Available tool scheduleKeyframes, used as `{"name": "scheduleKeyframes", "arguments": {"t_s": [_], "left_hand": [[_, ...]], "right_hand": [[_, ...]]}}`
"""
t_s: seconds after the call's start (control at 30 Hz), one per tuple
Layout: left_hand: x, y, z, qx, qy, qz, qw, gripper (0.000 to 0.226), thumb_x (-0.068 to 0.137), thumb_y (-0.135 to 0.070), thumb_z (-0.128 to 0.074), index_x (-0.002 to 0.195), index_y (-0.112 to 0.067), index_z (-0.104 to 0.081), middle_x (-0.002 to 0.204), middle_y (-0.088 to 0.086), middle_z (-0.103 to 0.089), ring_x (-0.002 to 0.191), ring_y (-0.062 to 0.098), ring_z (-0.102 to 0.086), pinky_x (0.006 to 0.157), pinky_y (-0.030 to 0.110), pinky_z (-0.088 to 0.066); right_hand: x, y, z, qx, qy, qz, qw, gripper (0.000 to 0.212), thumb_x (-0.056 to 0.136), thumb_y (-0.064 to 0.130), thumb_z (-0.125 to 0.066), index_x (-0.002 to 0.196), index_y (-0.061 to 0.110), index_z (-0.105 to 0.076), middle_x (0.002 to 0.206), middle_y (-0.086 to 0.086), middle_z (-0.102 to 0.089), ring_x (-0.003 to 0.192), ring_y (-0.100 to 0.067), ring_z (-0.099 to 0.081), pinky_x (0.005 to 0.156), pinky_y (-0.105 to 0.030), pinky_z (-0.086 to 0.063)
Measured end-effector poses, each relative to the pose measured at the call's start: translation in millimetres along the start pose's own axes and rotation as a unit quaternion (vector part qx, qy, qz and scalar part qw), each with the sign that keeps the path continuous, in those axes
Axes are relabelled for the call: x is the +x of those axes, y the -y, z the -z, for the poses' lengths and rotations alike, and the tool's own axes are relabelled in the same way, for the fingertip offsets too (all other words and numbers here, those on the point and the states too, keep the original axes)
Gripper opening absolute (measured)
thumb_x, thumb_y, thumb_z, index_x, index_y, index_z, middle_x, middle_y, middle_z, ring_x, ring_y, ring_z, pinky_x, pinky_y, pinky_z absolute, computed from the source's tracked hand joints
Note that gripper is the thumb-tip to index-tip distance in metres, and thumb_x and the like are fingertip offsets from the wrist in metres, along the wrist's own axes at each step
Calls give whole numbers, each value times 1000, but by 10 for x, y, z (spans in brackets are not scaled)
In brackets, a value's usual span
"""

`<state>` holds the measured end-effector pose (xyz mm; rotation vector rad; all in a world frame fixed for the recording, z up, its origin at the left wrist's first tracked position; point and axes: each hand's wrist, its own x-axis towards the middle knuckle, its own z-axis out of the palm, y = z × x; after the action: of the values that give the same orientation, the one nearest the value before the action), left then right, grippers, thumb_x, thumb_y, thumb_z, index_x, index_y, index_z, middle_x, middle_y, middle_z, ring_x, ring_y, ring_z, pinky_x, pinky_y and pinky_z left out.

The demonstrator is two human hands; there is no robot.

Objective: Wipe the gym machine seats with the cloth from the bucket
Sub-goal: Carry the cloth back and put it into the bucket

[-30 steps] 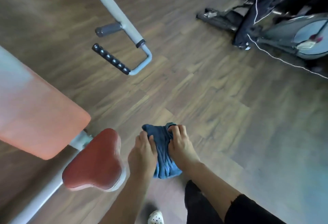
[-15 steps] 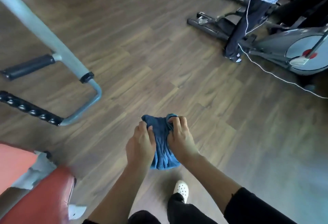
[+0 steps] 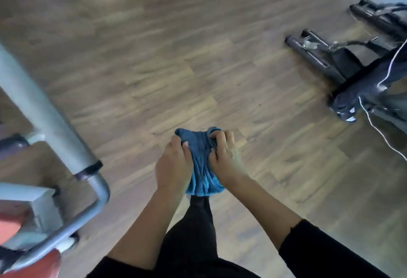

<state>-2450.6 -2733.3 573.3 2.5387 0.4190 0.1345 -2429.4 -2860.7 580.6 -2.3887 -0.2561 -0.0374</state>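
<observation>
A bunched blue cloth (image 3: 201, 167) hangs between both hands over the wooden floor, in front of my body. My left hand (image 3: 172, 164) grips its left side with fingers curled into the folds. My right hand (image 3: 224, 156) grips the right side, fingers dug into the top edge. The red seat pad (image 3: 37, 264) of a gym machine shows only as a sliver at the lower left corner. No bucket is in view.
The machine's grey steel tube and curved handle (image 3: 55, 128) run down the left side, close to my left arm. A dark exercise machine base (image 3: 343, 66) with a white cable (image 3: 378, 128) stands at the right. Wooden floor (image 3: 176, 57) lies ahead.
The view has swung away from the red seat, which slid out toward the lower left corner. The grey handle now looms larger at the left. Both hands keep the cloth bunched between them.
</observation>
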Motion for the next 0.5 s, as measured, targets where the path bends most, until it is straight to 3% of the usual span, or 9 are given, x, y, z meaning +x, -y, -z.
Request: {"name": "scheduleKeyframes", "arguments": {"t_s": [0.23, 0.33, 0.43, 0.5], "left_hand": [[1965, -169, 88, -15, -28, 51, 998, 21, 99, -27, -36, 94, -9, -45, 80, 6, -57, 63, 27, -50, 54, 33, -28], [2735, -156, 154, -23, -47, 85, 995, 21, 99, -26, -36, 93, -8, -46, 81, 8, -57, 67, 30, -53, 54, 34, -30], [3473, -128, 180, -27, -53, 110, 992, 22, 99, -26, -36, 93, -7, -46, 81, 8, -57, 68, 30, -54, 54, 35, -32], [4015, -52, 182, -16, -56, 137, 989, 23, 99, -27, -35, 95, -7, -46, 84, 8, -56, 69, 28, -52, 54, 34, -30]], "right_hand": [[2142, 90, -163, 23, 42, 43, 998, 27, 77, -18, -47, 102, -9, -53, 103, -18, -44, 78, -31, -50, 72, -12, -33], [2971, 188, -292, 30, 57, 71, 995, 28, 76, -17, -49, 102, -8, -54, 103, -19, -46, 78, -20, -43, 73, -19, -37], [3779, 244, -453, 24, 71, 100, 992, 28, 78, -12, -52, 104, -3, -55, 104, -12, -47, 75, -4, -31, 77, -3, -33], [4352, 279, -647, 31, 106, 108, 988, 27, 83, -7, -51, 109, 2, -53, 109, -7, -45, 77, -9, -41, 73, -10, -37]]}}
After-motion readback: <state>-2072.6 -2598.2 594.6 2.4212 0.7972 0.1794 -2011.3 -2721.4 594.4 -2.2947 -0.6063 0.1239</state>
